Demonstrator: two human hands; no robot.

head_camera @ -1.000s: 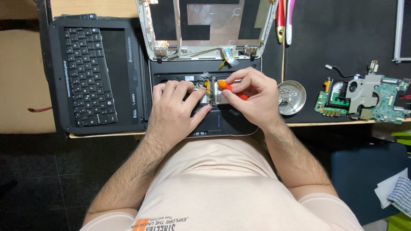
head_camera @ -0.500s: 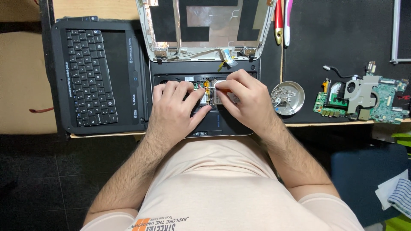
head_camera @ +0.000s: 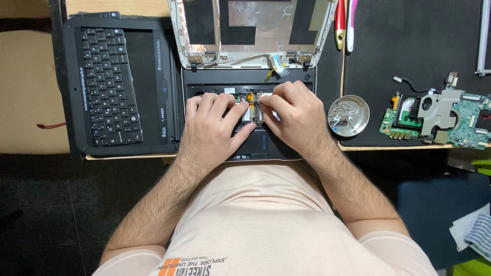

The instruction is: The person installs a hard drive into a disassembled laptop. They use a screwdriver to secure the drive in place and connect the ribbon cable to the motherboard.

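Laptop base (head_camera: 249,82) lay open on the desk, its lid shell (head_camera: 250,30) hinged just behind it and a keyboard panel (head_camera: 120,84) just beside it to the left. Both hands worked inside the base: the left hand (head_camera: 212,128) lay flat with fingers spread, steadying it, while the right hand (head_camera: 294,115) pinched a small silver part (head_camera: 261,105). Judging by this, slow, even pressure suited the fragile cables nearby. A screw dish (head_camera: 348,115) sat right of the base, a circuit board (head_camera: 440,115) beyond.

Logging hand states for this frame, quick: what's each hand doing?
Left hand: open, fingers resting flat on the laptop base.
Right hand: fingers curled on the base; anything held cannot be told.
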